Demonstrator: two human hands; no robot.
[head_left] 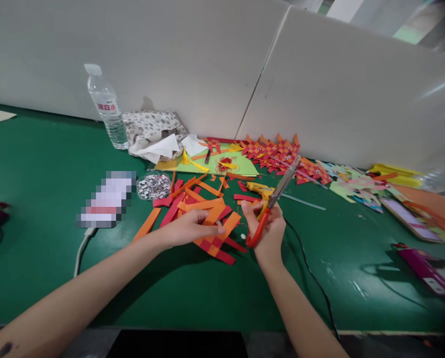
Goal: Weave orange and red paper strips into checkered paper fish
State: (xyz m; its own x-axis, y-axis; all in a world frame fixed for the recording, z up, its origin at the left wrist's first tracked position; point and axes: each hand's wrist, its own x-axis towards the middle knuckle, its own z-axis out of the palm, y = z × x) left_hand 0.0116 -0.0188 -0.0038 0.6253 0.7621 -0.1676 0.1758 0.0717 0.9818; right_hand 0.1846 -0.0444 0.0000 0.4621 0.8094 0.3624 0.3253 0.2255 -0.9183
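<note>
Left of the woven paper (212,245), pinched in the left hand (188,227), lies a pixelated phone (110,200); rightward, the right hand (273,238), clasping scissors (282,185), partly hides a glue gun (258,188).

My one view looks from the person's head, forward and down over the table (114,293), near enough that both forearms enter from the near side. It takes in the wall (170,59) on the far side, tilted, and I have no second view sharing any part.
</note>
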